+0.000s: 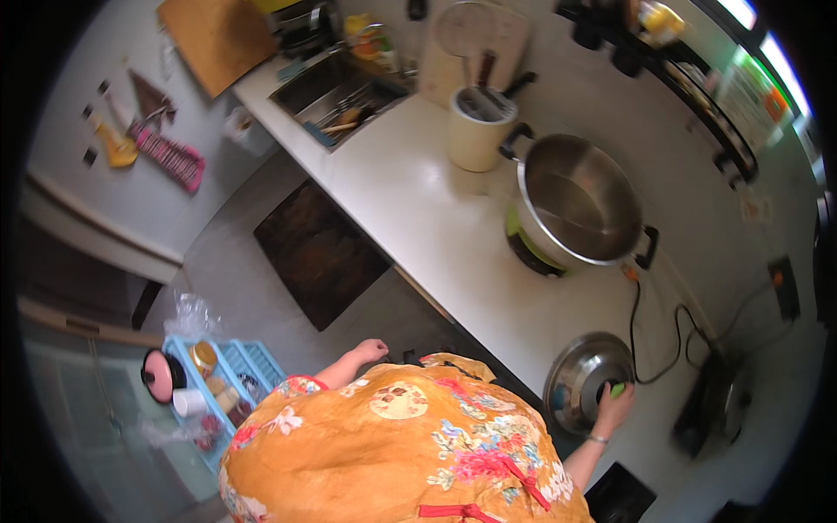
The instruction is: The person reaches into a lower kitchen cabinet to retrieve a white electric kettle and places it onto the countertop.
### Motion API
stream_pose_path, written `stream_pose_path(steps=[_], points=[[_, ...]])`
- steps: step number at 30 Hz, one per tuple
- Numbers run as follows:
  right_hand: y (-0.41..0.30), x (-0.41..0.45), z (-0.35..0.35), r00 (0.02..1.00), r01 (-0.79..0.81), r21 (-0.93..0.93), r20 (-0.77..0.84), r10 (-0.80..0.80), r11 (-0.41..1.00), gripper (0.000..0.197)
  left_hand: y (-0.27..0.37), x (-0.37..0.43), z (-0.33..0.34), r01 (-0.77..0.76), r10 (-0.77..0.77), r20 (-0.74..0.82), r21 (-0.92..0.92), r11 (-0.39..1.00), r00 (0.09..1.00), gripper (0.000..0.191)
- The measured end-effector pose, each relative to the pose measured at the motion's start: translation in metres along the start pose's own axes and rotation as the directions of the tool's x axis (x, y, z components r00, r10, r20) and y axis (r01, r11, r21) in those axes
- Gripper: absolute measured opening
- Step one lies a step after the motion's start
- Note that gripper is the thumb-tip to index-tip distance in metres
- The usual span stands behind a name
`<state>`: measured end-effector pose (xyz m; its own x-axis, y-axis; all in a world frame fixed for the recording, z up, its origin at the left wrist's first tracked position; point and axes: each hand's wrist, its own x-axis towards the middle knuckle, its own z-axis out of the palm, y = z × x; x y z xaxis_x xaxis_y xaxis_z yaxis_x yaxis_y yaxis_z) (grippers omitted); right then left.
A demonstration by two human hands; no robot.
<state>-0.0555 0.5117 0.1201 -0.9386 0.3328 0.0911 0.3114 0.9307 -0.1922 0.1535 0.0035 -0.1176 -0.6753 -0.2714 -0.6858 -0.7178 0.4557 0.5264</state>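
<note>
My right hand (pixel 615 409) grips the knob of a round metal pot lid (pixel 572 386), with some green showing on the knob. The lid is tilted near the counter's edge; whether it touches the counter I cannot tell. Farther along stands a large two-handled steel pot (pixel 584 196), uncovered, on a green and black electric cooker base (pixel 533 245). Inside the pot I see shiny metal walls; whether water covers the bottom is unclear. My left hand (pixel 373 350) hangs in front of my body above the floor, loosely curled, its fingers too small to make out.
A cream utensil holder (pixel 475 147) stands beside the pot on the white counter (pixel 405 176). Beyond is a sink (pixel 307 98) with utensils. A black power cord (pixel 635 340) runs behind the lid. A blue rack (pixel 219 386) stands at left, and a dark mat (pixel 320 255) covers some floor.
</note>
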Motion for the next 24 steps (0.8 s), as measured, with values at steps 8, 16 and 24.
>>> stream_pose_path(steps=[8,16,24], points=[[-0.002,-0.001,-0.004,0.996,0.003,-0.09,0.09,0.005,0.996,0.056,0.001,-0.007,0.012,0.053,-0.053,0.003,-0.091,0.994,0.999,0.023],[-0.023,0.033,0.018,0.927,0.364,-0.097,-0.065,-0.37,0.926,0.056,-0.001,-0.024,0.023,0.108,-0.119,-0.047,-0.192,0.975,0.992,0.024],[-0.175,-0.014,0.073,0.517,0.526,0.674,0.231,-0.824,0.518,0.017,-0.041,-0.064,0.037,0.15,-0.194,-0.136,-0.28,0.948,0.972,0.02]])
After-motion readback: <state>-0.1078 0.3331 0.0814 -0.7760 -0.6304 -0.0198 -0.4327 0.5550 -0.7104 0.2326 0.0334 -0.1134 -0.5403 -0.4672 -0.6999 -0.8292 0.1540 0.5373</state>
